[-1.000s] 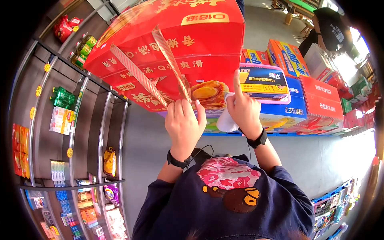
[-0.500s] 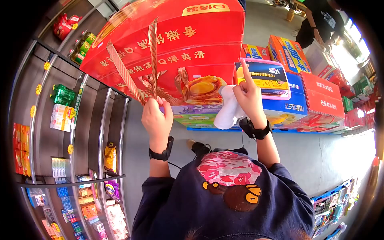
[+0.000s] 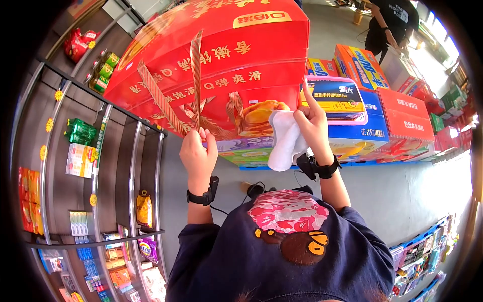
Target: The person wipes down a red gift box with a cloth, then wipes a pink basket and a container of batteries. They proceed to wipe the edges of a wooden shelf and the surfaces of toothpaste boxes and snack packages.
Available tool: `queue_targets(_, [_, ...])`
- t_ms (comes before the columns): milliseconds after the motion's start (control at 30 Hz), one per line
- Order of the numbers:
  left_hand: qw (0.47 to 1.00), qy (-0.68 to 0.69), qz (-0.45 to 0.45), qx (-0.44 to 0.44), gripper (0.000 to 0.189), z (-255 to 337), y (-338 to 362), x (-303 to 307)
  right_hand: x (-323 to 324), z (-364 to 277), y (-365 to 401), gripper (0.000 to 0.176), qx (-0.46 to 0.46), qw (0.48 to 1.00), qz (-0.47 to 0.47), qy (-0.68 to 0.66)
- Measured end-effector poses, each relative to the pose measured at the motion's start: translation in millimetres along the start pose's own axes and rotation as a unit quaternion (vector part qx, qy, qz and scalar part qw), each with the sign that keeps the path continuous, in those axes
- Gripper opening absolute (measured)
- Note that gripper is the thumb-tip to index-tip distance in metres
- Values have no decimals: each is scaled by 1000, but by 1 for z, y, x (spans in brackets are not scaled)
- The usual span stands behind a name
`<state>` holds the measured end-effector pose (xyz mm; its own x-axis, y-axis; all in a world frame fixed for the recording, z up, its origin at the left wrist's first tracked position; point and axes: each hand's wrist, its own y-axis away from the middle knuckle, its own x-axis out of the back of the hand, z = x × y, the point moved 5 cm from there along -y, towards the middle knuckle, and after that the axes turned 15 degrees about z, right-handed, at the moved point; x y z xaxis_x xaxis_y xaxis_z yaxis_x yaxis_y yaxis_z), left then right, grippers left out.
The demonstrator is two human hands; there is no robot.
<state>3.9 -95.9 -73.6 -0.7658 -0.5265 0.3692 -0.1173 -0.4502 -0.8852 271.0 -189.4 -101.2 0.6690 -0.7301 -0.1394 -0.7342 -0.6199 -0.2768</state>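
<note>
A large red gift box [image 3: 216, 65] with gold lettering lies on a stack of other boxes in front of me. My left hand [image 3: 197, 152] is closed on its brown striped ribbon handle [image 3: 195, 75], at the lower left of the box. My right hand [image 3: 313, 126] is closed around a white cloth [image 3: 288, 138] that hangs down beside the box. The right index finger points up along the box's right edge. Just right of that hand is a pink-rimmed case [image 3: 339, 100] with yellow and black packs.
Shelves with packaged goods [image 3: 80, 161] stand on the left. Boxes, among them a blue one [image 3: 362, 126] and a red one [image 3: 402, 118], line the right. Another person [image 3: 395, 25] is at the upper right. A blue-edged rack [image 3: 420, 251] stands at the lower right.
The view has shifted slightly, and the left hand with the ribbon sits slightly lower. The right index finger is nearer the box edge, and the white cloth hangs a little lower. The other person has moved.
</note>
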Motion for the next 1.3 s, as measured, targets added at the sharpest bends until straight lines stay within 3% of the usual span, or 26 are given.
queue_targets(333, [1000, 22, 9, 10, 18, 3, 2, -9, 1, -7, 3, 68, 82, 991, 0, 104])
queue_targets(500, [998, 45, 33, -1, 15, 11, 13, -11, 1, -9, 11, 77, 143, 969, -5, 200])
queue_targets(533, [998, 39, 50, -13, 15, 14, 13, -11, 2, -10, 16, 77, 103, 979, -11, 175])
queue_targets(600, [998, 40, 52, -7, 9, 16, 15, -6, 5, -4, 26, 74, 131, 974, -16, 182])
queue_targets(733, [999, 12, 41, 32, 39, 9, 29, -8, 10, -7, 35, 57, 48, 985, -76, 148])
queue_targets(800, [999, -9, 45, 23, 45, 23, 37, -4, 13, 22, 35, 41, -109, 985, -117, 66])
queue_targets(867, [987, -49, 138, -71, 47, 51, 41, 11, 12, 26, 43, 28, -148, 981, -125, 19])
queue_targets(900, [985, 28, 139, -95, 53, 48, 64, 6, 14, 34, 47, 27, -143, 976, -156, 52])
queue_targets(967, [985, 144, -15, -91, 53, 48, 93, -9, 15, 43, 59, 25, -119, 964, -210, 108])
queue_targets(1033, [926, 273, -228, 126, 52, 51, 118, -36, 11, 42, 69, 26, -152, 954, -247, 80])
queue_targets(1067, [926, 272, -227, 128, 52, 57, 125, -40, 7, 41, 75, 27, -183, 942, -278, 50])
queue_targets(1100, [933, 255, -241, 77, 47, 65, 130, -45, 3, 39, 78, 26, -220, 927, -304, -9])
queue_targets(1133, [937, 237, -255, 25, 43, 70, 133, -49, 0, 37, 81, 24, -314, 883, -337, -87])
queue_targets(1167, [938, 236, -255, 26, 43, 68, 132, -48, -9, 30, 81, 25, -283, 874, -373, -129])
queue_targets(1233, [836, 311, -409, 191, 30, 65, 147, -57, -23, 17, 78, 26, -254, 861, -407, -170])
queue_targets(1267, [836, 311, -409, 194, 30, 63, 150, -58, -29, 13, 77, 26, -228, 863, -435, -123])
queue_targets(1300, [847, 330, -349, 227, 25, 55, 151, -58, -34, 11, 75, 27, -199, 861, -462, -77])
